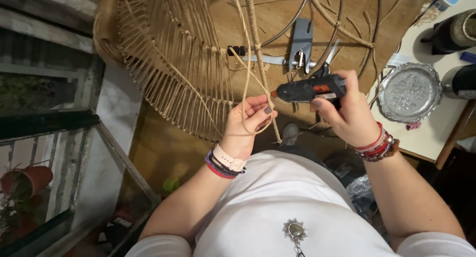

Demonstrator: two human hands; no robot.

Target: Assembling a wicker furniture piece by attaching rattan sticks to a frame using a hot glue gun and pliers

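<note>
Right hand grips the black glue gun, nozzle aimed left at the cane strand pinched in the left hand. Best keep fingertips off the tip, beside the wicker frame.

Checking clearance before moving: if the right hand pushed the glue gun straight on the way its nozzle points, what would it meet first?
Probably the left hand: the glue gun in the right hand points at its fingertips and the cane strand they pinch. Depth is unclear.

Left hand raised, fingers curled in a pinch, wrist banded; right hand closed in a fist grip, index extended forward, wrist braceleted.
</note>
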